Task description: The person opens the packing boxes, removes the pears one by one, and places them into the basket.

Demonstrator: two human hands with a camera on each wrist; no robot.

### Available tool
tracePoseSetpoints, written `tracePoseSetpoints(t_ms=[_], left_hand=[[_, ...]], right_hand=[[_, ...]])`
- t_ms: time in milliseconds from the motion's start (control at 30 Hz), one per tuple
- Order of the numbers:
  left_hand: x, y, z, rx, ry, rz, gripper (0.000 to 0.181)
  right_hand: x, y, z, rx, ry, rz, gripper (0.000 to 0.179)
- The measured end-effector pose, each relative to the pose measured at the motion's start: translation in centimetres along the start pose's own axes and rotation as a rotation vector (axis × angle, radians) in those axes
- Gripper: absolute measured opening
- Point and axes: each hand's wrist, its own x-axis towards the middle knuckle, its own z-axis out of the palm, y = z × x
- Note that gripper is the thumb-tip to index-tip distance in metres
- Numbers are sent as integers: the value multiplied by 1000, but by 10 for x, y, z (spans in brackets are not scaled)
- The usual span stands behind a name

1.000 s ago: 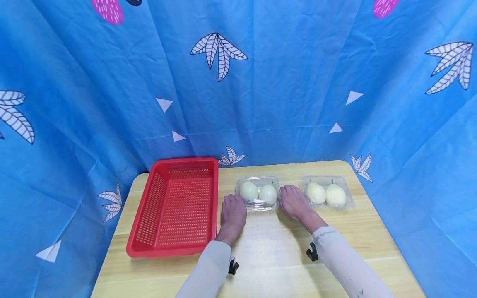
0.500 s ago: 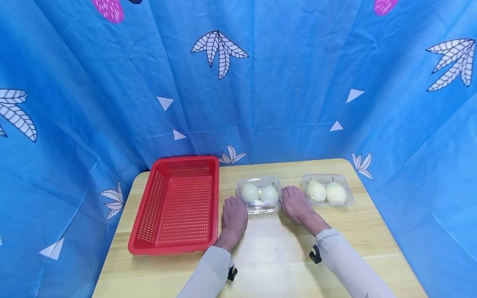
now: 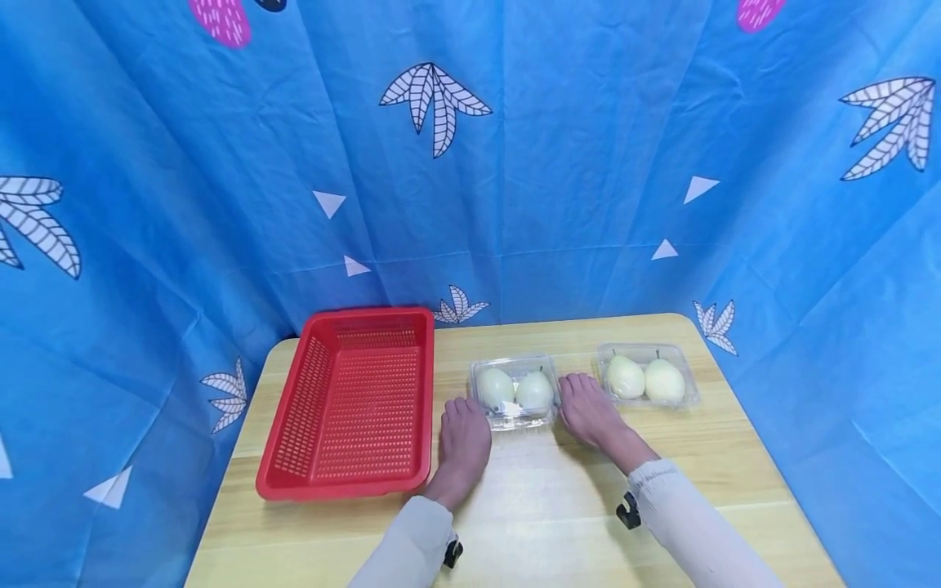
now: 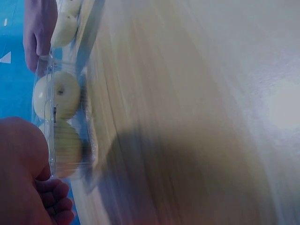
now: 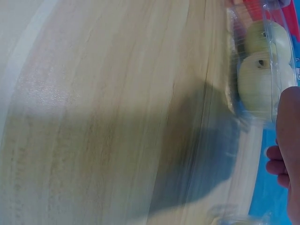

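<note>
Clear plastic forms a hinged-style fruit container (image 3: pixel 515 423), in which two pale pears (image 3: pixel 496 389) are seen side by side. It is placed beyond the middle of a light wood-grain table (image 3: pixel 544 506), between a red basket and a second container. Its left end is gripped by the left hand (image 3: pixel 466 437), the thumb laid along the near side and the fingers curled in behind. Its right end is held in the same way by the right hand (image 3: pixel 590 411). Whether the container's base is touching the table cannot be told.

To the right, just beside the right hand, a second clear container (image 3: pixel 693 402) is set on the table, and two more pears (image 3: pixel 665 381) are held in it, stems pointing away. To the left, a rectangular red plastic basket (image 3: pixel 341 492) with slotted walls and floor is stood near the left hand. Both forearms are covered by white sleeves (image 3: pixel 412 543), and a black clip (image 3: pixel 628 511) is seen at each wrist. The table is enclosed by a blue curtain (image 3: pixel 573 163), printed with white leaves, white triangles and pink shapes.
</note>
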Motion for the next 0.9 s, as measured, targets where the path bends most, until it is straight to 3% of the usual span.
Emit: tracePoseSetpoints(t_ms=[267, 500, 900], left_hand=[[-6, 2, 3, 15, -53, -20, 20], [-8, 0, 7, -94, -112, -73, 17], [-12, -4, 11, -252, -49, -119, 12]], right_hand=[[-5, -1, -2, 22, -47, 15, 40], [-5, -2, -5, 30, -50, 19, 43], [-3, 0, -7, 16, -70, 0, 45]])
